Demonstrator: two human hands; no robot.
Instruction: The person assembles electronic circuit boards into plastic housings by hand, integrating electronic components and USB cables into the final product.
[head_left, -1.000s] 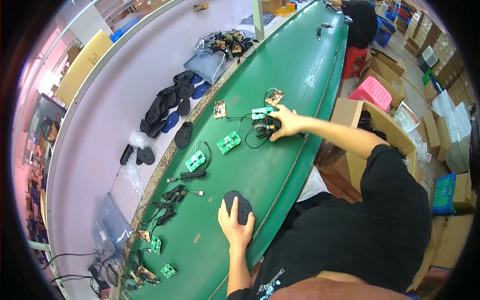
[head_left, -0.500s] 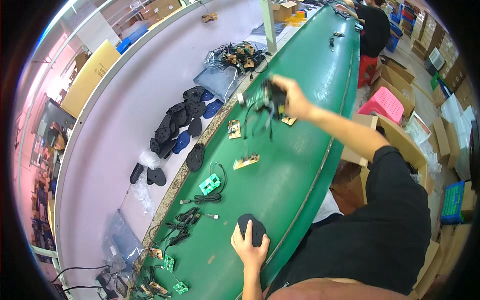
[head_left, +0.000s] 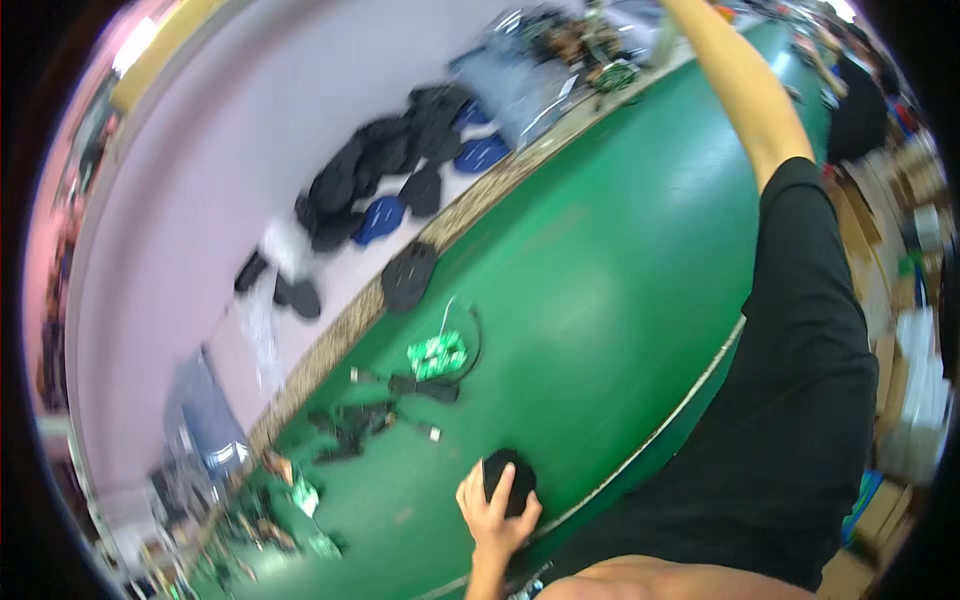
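- The right forearm [head_left: 745, 85] runs out past the top edge, right of centre; the right hand is cut off there, so I cannot tell how far open it is or what it holds.
- The heap [head_left: 590, 45] of boards and wires at the top centre is smeared and partly cut off by the edge.
- Small boards [head_left: 305, 495] and wires at the lower left are blurred and hard to separate.
- A co-worker [head_left: 855, 110] at the upper right is a blurred dark shape.
- The left hand [head_left: 490, 515], at the bottom centre, is partly open, fingers spread over a black plate [head_left: 512, 487] and touching it; the blur leaves it unclear whether it grips the edges or merely rests there.
- That plate lies on the green belt [head_left: 600, 320], partly hidden under the fingers.
- Left of centre on the belt lie a green board [head_left: 437, 355] and, just below it, a bundled cable [head_left: 425, 388].
- More plates, black [head_left: 350, 170] and blue [head_left: 380, 218], overlap at the upper left beside a clear bag [head_left: 525, 90].
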